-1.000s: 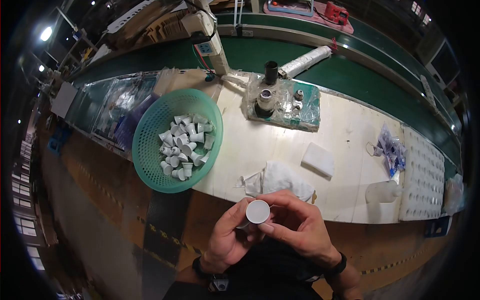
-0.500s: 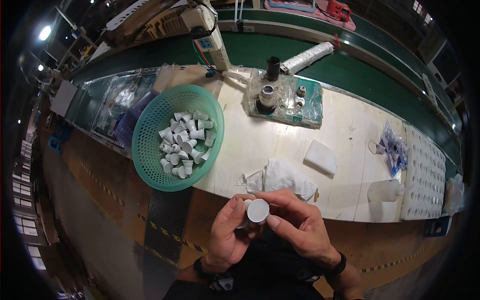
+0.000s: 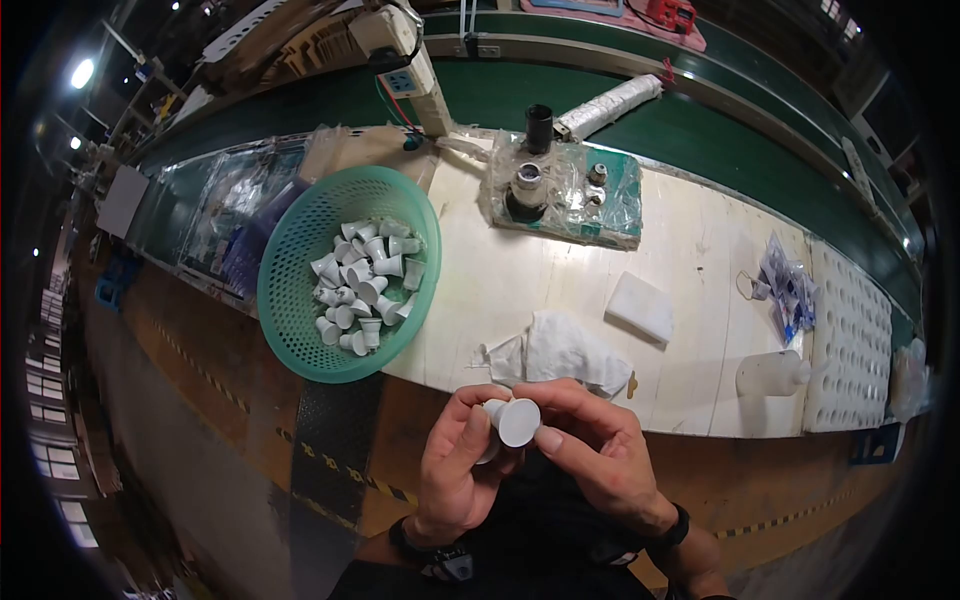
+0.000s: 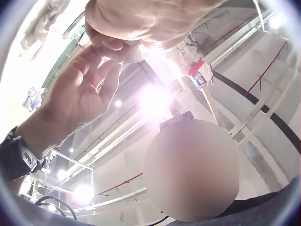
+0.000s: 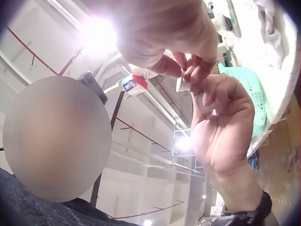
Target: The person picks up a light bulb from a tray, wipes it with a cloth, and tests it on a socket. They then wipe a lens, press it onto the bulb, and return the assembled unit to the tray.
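Note:
In the head view a white flared cup-like piece (image 3: 518,423) is held between both hands, its round face turned up. My left hand (image 3: 455,470) grips its narrower part between thumb and curled fingers, and a second white piece shows partly under that thumb. My right hand (image 3: 605,455) pinches the wide rim with thumb and fingertips. The right wrist view shows the left hand (image 5: 223,117) curled round a white piece. A green perforated basket (image 3: 276,330) at the left of the table holds several similar white pieces (image 3: 371,290).
On the table (image 3: 460,300) lie a white cloth (image 3: 565,352), a white block (image 3: 640,307), a plastic-wrapped fixture (image 3: 570,195), a crumpled bag (image 3: 788,290) and a translucent bottle (image 3: 768,374). A white tray with round hollows (image 3: 850,345) is at the right end.
The white piece has tilted between the hands, so its narrower body now shows left of the round face. The hands have stayed nearly in place; the head view has shifted slightly.

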A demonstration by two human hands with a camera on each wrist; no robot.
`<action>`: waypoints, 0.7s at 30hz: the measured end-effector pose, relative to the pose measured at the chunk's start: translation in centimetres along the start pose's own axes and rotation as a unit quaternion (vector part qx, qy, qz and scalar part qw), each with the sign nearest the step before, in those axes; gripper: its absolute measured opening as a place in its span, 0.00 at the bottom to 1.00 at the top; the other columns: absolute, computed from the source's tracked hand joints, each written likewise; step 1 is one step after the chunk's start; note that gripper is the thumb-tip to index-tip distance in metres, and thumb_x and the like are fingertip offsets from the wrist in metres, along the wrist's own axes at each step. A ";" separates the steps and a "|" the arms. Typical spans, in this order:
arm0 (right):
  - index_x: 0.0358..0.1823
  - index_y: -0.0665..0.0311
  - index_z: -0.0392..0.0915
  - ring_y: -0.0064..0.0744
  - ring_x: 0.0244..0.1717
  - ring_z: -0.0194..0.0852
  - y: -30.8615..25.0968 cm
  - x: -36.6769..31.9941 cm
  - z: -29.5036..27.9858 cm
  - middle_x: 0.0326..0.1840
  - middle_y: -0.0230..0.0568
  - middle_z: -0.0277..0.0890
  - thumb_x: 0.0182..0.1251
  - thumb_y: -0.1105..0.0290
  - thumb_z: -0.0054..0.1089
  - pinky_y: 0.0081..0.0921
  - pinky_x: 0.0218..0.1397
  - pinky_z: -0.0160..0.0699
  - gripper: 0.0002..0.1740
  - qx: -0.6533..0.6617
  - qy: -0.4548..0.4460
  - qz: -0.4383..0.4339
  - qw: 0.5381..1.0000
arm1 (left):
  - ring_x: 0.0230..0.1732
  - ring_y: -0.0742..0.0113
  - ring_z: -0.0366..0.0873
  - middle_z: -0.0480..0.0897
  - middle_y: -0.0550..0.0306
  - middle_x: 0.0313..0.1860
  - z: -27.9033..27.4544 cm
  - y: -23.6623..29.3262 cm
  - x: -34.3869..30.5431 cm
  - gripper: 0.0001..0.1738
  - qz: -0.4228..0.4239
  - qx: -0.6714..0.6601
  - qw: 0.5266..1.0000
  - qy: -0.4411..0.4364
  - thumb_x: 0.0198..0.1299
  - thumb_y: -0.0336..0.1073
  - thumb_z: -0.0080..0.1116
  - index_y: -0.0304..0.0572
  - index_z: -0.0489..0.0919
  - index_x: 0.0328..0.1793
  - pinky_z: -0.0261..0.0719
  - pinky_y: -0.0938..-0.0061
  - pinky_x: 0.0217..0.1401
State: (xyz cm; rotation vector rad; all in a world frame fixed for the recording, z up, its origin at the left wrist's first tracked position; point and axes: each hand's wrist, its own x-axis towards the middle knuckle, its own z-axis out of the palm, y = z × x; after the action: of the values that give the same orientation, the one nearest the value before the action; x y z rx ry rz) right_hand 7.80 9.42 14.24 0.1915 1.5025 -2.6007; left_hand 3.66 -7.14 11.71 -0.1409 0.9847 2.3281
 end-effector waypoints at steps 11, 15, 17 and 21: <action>0.60 0.72 0.78 0.22 0.45 0.78 1.3 1.1 0.1 0.47 0.38 0.82 0.77 0.75 0.55 0.21 0.53 0.77 0.15 0.051 0.098 0.037 0.993 | 0.33 0.76 0.77 0.82 0.56 0.41 -1.3 2.5 0.8 0.15 0.133 0.128 0.981 0.061 0.75 0.41 0.55 0.38 0.74 0.58 0.71 0.84 0.31; 0.59 0.72 0.79 0.23 0.42 0.78 2.1 0.8 -0.9 0.46 0.39 0.82 0.77 0.75 0.56 0.19 0.50 0.78 0.14 0.007 0.098 0.047 0.994 | 0.30 0.78 0.76 0.82 0.60 0.36 -3.9 8.6 3.0 0.16 0.251 0.338 0.888 0.184 0.73 0.39 0.58 0.34 0.76 0.57 0.69 0.85 0.30; 0.59 0.72 0.79 0.21 0.42 0.78 2.4 0.9 -0.9 0.46 0.38 0.83 0.77 0.74 0.57 0.18 0.49 0.78 0.14 -0.006 0.084 0.056 0.995 | 0.29 0.79 0.74 0.83 0.60 0.33 -5.7 9.8 4.6 0.17 0.285 0.453 0.821 0.198 0.75 0.40 0.56 0.33 0.75 0.58 0.70 0.82 0.32; 0.60 0.71 0.79 0.20 0.42 0.78 3.0 0.6 -0.5 0.46 0.36 0.83 0.77 0.73 0.58 0.18 0.49 0.78 0.15 -0.026 0.063 0.051 0.996 | 0.31 0.74 0.76 0.82 0.58 0.31 -6.6 11.0 6.2 0.24 0.269 0.654 0.654 0.268 0.76 0.44 0.54 0.29 0.71 0.66 0.74 0.76 0.37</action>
State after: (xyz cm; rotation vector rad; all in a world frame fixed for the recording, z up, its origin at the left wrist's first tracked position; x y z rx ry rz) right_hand 7.73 8.29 11.35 0.4215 1.5558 -2.5086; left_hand -8.51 -14.58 11.86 0.0867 3.0694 1.3397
